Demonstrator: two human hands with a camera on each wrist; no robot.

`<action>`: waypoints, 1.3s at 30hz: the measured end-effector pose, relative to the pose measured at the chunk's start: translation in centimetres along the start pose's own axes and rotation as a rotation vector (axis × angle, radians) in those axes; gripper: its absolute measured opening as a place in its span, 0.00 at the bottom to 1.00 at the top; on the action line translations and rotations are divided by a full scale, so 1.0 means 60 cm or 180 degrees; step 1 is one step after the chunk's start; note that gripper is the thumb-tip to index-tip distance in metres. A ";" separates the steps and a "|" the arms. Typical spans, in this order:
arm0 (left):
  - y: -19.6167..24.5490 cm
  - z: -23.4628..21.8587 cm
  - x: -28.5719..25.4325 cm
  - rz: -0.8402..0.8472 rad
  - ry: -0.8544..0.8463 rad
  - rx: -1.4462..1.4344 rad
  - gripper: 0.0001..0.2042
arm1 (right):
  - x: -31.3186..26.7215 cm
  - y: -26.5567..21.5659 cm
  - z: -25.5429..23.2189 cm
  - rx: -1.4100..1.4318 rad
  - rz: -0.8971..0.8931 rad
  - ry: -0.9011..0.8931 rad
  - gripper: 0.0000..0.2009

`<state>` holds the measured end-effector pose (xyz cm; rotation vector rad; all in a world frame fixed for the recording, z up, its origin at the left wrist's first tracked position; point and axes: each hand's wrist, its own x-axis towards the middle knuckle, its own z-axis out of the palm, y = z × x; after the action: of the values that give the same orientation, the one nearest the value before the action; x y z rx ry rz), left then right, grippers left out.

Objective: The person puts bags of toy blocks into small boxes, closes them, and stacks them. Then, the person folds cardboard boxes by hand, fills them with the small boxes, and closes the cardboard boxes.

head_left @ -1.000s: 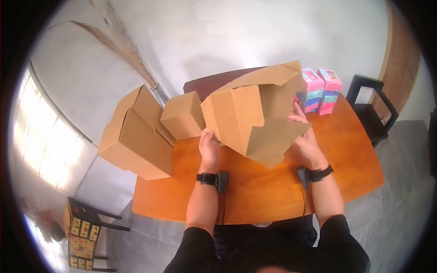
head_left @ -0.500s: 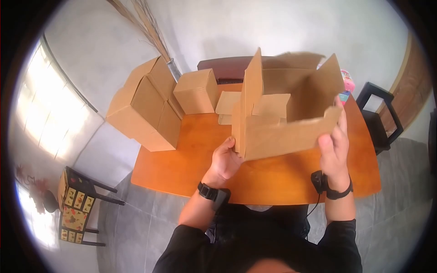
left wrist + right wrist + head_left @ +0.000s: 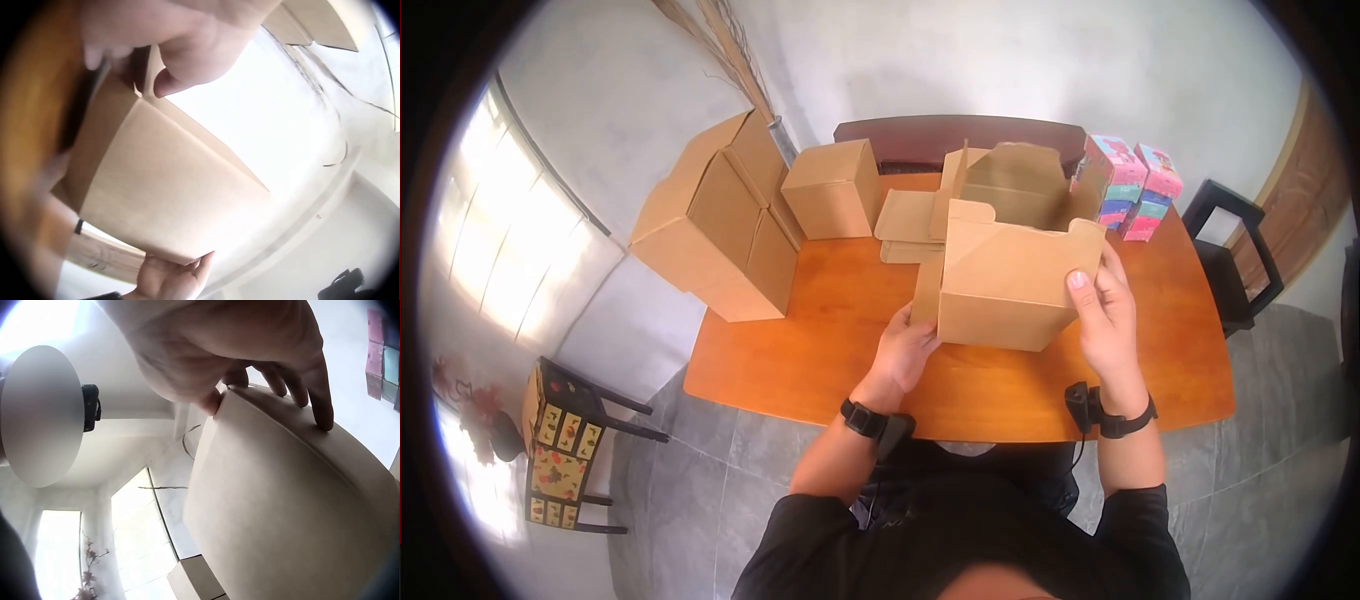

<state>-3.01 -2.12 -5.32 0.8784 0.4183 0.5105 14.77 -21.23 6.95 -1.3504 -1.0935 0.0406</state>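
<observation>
A brown cardboard box [image 3: 1012,275] is held between both hands over the front of the table, its notched open top up and a flap standing out at its left side. The left hand [image 3: 905,350] grips the box's lower left corner at this flap; in the left wrist view its thumb and fingers close on a cardboard edge. On the right side, the right hand [image 3: 1112,328] holds the box with its thumb on the near wall and its fingers round the side wall. In the right wrist view, the fingers [image 3: 320,394] lie along the cardboard [image 3: 269,487].
Behind the held box lies a folded cardboard piece [image 3: 908,218]. A small closed carton [image 3: 830,195] and larger cartons [image 3: 720,225] stand at the left of the wooden table [image 3: 830,375]. Two stacks of colourful small boxes [image 3: 1122,180] stand at the back right, near a black chair [image 3: 1225,260].
The held box has turned from lying sideways to opening upward and come lower, closer to the table. Both hands shifted with it, and the colourful stacks show again behind it.
</observation>
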 end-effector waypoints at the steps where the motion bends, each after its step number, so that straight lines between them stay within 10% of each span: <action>1: -0.003 -0.001 -0.002 0.0002 -0.0005 0.0000 0.24 | -0.002 0.005 0.001 -0.0029 0.0040 -0.0019 0.17; 7: -0.023 -0.008 -0.009 0.0548 0.0932 0.0811 0.32 | -0.009 0.024 0.000 -0.0185 0.0135 0.0086 0.17; 9: 0.013 0.005 -0.019 0.1555 0.0811 0.2400 0.37 | -0.009 0.022 -0.001 -0.0255 0.0140 0.0097 0.17; 12: 0.086 0.067 -0.042 0.2050 -0.0062 0.1879 0.40 | -0.010 0.001 0.006 -0.0567 0.0060 -0.0064 0.17; 15: 0.106 0.121 -0.046 0.1967 -0.0743 0.1032 0.42 | -0.022 -0.034 0.020 -0.0607 0.0135 -0.0247 0.16; 18: 0.106 0.126 -0.042 0.1674 -0.0288 0.1277 0.43 | -0.026 -0.042 0.019 -0.0653 -0.0021 -0.0315 0.16; 21: 0.099 0.099 -0.029 0.1475 -0.0350 0.1355 0.41 | -0.017 -0.016 0.002 -0.0152 0.1031 -0.0589 0.16; 33: 0.086 0.099 -0.066 0.0834 -0.0265 0.0864 0.37 | -0.030 0.011 0.011 -0.1151 -0.0429 -0.0393 0.17; 39: 0.078 0.090 -0.058 0.0602 -0.0289 0.1209 0.38 | -0.048 0.028 0.018 -0.0650 0.0659 -0.0309 0.31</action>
<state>-4.04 -4.97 2.03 1.3115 0.3560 0.5716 13.45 -21.61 3.72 -1.6569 -1.0561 0.1512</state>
